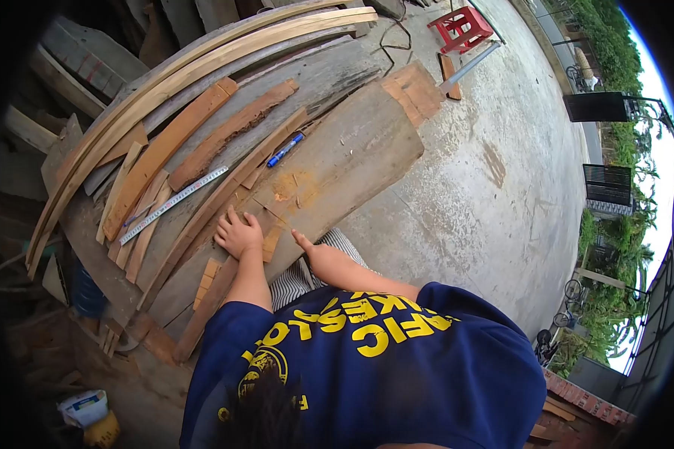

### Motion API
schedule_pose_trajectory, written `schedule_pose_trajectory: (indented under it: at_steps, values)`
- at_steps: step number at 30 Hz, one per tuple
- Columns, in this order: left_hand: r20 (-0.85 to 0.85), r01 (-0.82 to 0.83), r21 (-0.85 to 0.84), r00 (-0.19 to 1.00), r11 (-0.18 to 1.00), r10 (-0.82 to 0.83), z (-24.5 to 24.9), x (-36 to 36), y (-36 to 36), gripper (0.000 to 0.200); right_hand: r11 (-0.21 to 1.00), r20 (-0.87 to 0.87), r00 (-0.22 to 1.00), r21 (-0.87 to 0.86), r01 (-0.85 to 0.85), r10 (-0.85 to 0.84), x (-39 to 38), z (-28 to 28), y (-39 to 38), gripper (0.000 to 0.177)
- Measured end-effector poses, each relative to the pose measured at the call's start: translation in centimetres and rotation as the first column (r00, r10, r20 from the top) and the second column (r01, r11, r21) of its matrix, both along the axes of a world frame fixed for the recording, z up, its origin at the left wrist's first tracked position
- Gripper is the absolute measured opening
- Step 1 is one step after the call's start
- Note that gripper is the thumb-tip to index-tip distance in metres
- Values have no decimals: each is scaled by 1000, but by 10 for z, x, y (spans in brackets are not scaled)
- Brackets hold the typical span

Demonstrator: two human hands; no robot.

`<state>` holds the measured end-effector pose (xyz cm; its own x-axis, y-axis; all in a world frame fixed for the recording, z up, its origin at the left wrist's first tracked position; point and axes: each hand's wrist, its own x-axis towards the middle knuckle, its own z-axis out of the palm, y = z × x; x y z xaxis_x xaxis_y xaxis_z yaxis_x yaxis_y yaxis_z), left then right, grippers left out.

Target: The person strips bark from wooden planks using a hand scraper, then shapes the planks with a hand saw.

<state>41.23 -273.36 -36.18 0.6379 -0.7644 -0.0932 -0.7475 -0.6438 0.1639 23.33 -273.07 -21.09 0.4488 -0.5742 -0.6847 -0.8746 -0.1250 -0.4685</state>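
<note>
My left hand [240, 235] lies on the wooden workboard, fingers spread, beside a long narrow wooden strip [202, 224]. To its right is my right hand [323, 263], with one digit stretched along a thin, dark, stick-like tool [275, 215]; the other fingers are curled and mostly hidden. This tool slants over the wide board [344, 161], its tip near my left hand. A small pale wood block [272, 241] sits between my hands. Farther up the board lies a blue pen [285, 150], near some orange dust and wood chips.
A folding ruler [174, 204] rests among wooden offcuts on the left. Long curved strips [202, 63] lie along the far left side. A marked wood block [207, 283] is near my left forearm. A red stool [460, 30] stands on the concrete floor [487, 194].
</note>
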Motion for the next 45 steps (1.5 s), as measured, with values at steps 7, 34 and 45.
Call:
schedule_pose_trajectory:
  at_steps: [7, 34, 45]
  values:
    - [10, -28, -18, 1000, 999, 28, 1, -1, 1, 45, 999, 10, 999, -1, -46, 46, -2, -1, 0, 68]
    - [-6, -22, -35, 1000, 999, 21, -10, 2, 4, 47, 985, 21, 987, -69, 158, -157, 18, -72, -10, 19]
    - [5, -5, 6, 1000, 1000, 5, -9, 4, 1, 46, 967, -75, 964, -17, 253, -254, -36, -31, 15, 18]
